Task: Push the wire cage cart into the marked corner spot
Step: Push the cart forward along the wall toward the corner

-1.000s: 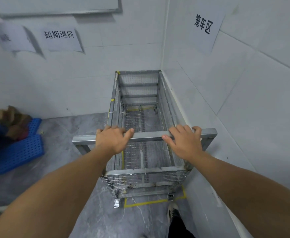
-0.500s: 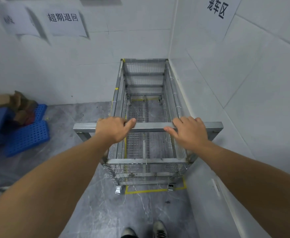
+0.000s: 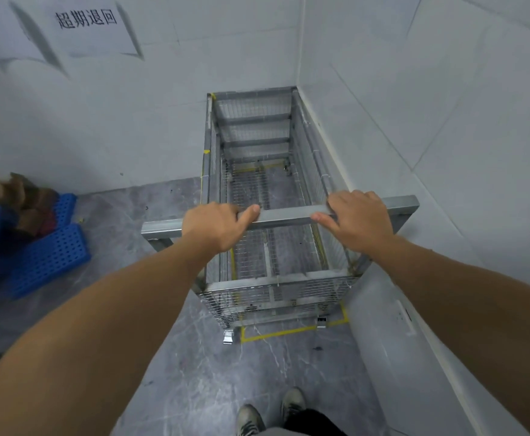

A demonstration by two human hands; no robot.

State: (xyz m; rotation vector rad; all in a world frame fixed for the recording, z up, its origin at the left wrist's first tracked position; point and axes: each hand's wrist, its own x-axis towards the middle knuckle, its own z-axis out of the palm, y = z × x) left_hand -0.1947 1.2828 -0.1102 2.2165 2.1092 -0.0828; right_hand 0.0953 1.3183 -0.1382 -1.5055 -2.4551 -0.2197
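Note:
The empty wire cage cart (image 3: pixel 251 146) stands in the corner, its far end against the back wall and its right side along the right wall. Yellow floor tape (image 3: pixel 276 332) outlines the spot; its near line shows just in front of the cart's near wheels. My left hand (image 3: pixel 216 225) and my right hand (image 3: pixel 356 220) both grip the cart's metal handle bar (image 3: pixel 285 214), left and right of its middle. Both arms are stretched forward.
Blue plastic pallets (image 3: pixel 50 256) with cardboard boxes (image 3: pixel 15 196) lie at the left by the back wall. A paper sign (image 3: pixel 91 26) hangs on that wall. My shoes (image 3: pixel 270 413) stand on the grey floor behind the cart. The right wall runs close beside me.
The cart has rolled a little deeper into the corner, over the taped outline. My feet have stepped up side by side behind it. Both hands kept their hold on the bar.

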